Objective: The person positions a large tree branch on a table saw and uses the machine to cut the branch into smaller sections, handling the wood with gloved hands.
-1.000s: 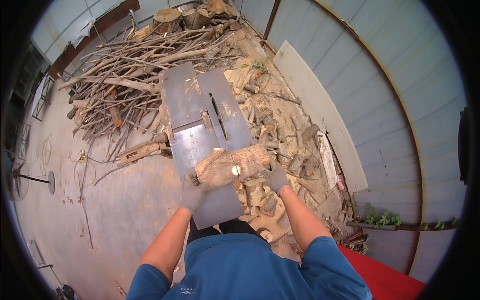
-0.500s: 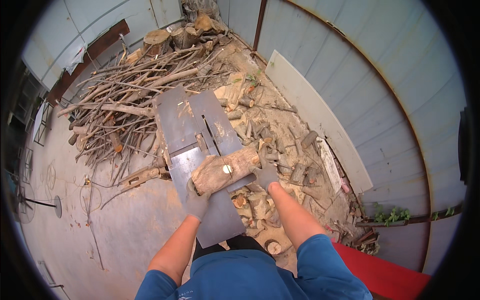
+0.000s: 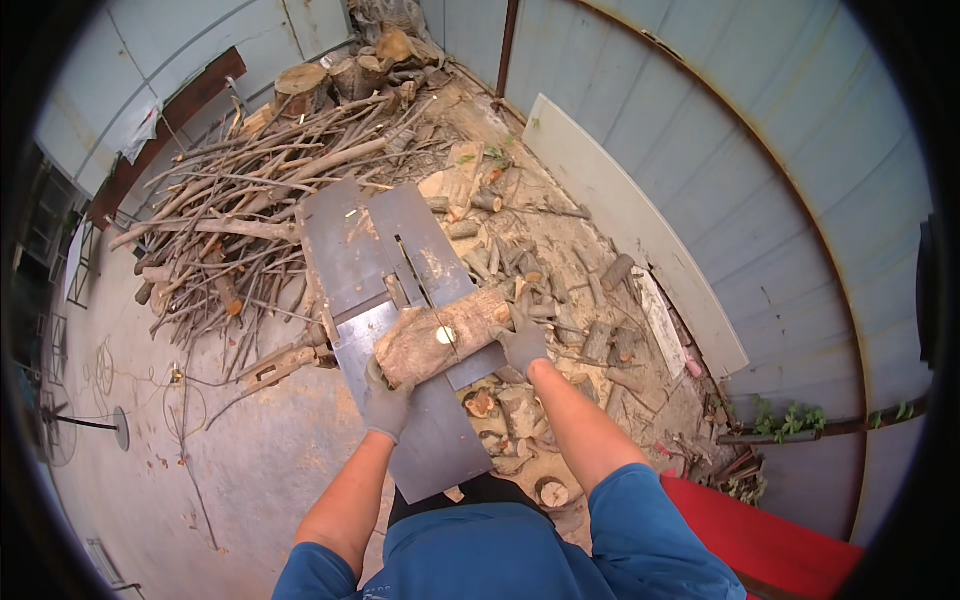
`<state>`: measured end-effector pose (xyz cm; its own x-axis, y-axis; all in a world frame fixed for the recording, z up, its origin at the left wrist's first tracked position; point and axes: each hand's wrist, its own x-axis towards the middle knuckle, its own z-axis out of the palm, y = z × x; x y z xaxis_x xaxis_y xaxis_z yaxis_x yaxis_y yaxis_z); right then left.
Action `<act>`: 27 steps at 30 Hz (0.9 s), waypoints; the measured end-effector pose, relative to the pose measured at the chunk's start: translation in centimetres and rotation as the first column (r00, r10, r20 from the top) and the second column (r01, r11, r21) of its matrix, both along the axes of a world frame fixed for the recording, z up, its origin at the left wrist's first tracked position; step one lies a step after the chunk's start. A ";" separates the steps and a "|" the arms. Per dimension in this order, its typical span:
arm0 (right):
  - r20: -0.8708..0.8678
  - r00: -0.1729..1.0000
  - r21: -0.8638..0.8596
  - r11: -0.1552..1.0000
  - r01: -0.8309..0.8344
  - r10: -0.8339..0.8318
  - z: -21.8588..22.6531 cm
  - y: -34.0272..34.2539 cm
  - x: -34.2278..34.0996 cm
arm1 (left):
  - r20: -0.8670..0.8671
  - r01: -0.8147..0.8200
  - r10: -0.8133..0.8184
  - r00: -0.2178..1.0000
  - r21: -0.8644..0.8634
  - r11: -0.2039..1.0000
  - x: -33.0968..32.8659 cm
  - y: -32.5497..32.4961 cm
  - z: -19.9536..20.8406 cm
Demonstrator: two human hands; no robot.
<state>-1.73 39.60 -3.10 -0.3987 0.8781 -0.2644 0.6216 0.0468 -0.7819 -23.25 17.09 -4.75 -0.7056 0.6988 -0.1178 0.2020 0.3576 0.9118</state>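
A thick, bark-covered log [image 3: 410,345] lies slantwise across a grey metal saw table [image 3: 435,440], over the lower part of a long narrow slot. A pale round spot shows on its top, with a thin dark line running past it. My left hand [image 3: 386,406], in a grey glove, grips the near left end. At the far right end my gloved right hand [image 3: 522,346] has its fingers pressed around the wood. Some fingertips of both hands are hidden by the log.
Long branches [image 3: 250,210] are heaped beyond the table at left, with stumps [image 3: 302,86] behind. Short cut logs [image 3: 600,342] litter the ground at right. A pale board [image 3: 640,235] leans along the metal wall. A red panel [image 3: 750,535] is at lower right.
The view shifts slightly to the left across the scene. My right hand's fingers, spread at the log's end before, now close in against it. The log stays across the table.
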 end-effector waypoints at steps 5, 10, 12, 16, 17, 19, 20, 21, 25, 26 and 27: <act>0.020 1.000 0.127 0.992 0.007 -0.009 -0.2 0.4 -0.1 | -0.014 0.000 -0.001 1.000 -0.072 0.997 -0.1 0.6 0.4; -0.007 1.000 -0.015 1.000 -0.004 0.004 0.0 0.8 -0.6 | 0.019 -0.015 0.015 1.000 -0.012 1.000 -0.1 0.8 0.1; 0.042 0.999 0.098 0.995 -0.001 -0.003 -0.3 1.0 -0.6 | 0.055 -0.015 0.013 0.998 0.034 0.999 -0.1 1.1 0.3; 0.075 0.997 0.096 0.995 -0.010 0.003 -0.5 1.3 -0.8 | -0.005 -0.009 0.009 1.000 -0.035 0.999 -0.5 1.2 0.2; 0.093 0.996 0.101 0.995 -0.013 0.003 -0.5 1.4 -0.9 | -0.016 -0.010 0.009 1.000 -0.040 0.999 -0.6 1.3 0.2; 0.098 0.995 0.154 0.988 -0.018 0.003 -0.6 1.4 -1.0 | -0.027 -0.011 0.010 1.000 -0.043 0.999 -0.7 1.5 0.2; 0.105 0.994 0.203 0.979 -0.024 0.003 -0.5 1.4 -1.1 | -0.025 -0.016 0.015 1.000 -0.048 0.999 -0.8 1.5 0.2; 0.105 0.994 0.204 0.979 -0.026 0.005 -0.3 1.5 -1.3 | -0.022 -0.021 0.019 1.000 -0.053 0.998 -0.8 1.5 0.2; 0.050 0.999 0.038 0.999 -0.005 0.003 1.2 1.6 -2.0 | -0.069 -0.026 0.019 0.997 -0.095 0.995 -1.1 1.4 1.0; 0.025 1.000 -0.005 1.000 0.006 -0.006 1.4 1.7 -1.8 | -0.071 -0.019 0.011 0.997 -0.113 0.993 -1.1 1.7 1.3; 0.027 1.000 -0.002 1.000 0.011 -0.011 0.7 1.9 -1.6 | -0.072 -0.012 0.003 0.997 -0.132 0.991 -1.0 1.9 1.7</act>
<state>-3.31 41.49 -2.43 -0.3815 0.8818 -0.2772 0.6431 0.0377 -0.7649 -24.25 19.00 -3.07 -0.7206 0.6751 -0.1579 0.2615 0.4756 0.8399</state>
